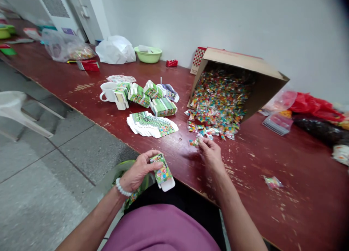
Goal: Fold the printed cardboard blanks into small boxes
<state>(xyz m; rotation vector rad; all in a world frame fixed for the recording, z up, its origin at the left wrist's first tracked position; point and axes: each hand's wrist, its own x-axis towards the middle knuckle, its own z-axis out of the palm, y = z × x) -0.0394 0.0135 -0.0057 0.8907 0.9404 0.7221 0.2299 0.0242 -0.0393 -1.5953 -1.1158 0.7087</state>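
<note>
My left hand is closed round a small green printed carton, held at the table's near edge with its white flap hanging open toward me. My right hand reaches forward on the red table and pinches a small clear candy packet at the near edge of the spilled pile. Behind it a cardboard box lies tipped on its side, and several colourful candy packets spill out of it. A fanned stack of flat green cartons lies ahead of my left hand.
Several folded green cartons and a white mug stand behind the flat stack. A lone packet lies at the right. Plastic bags, a green bowl and red bags sit along the wall. A white plastic chair stands at the left.
</note>
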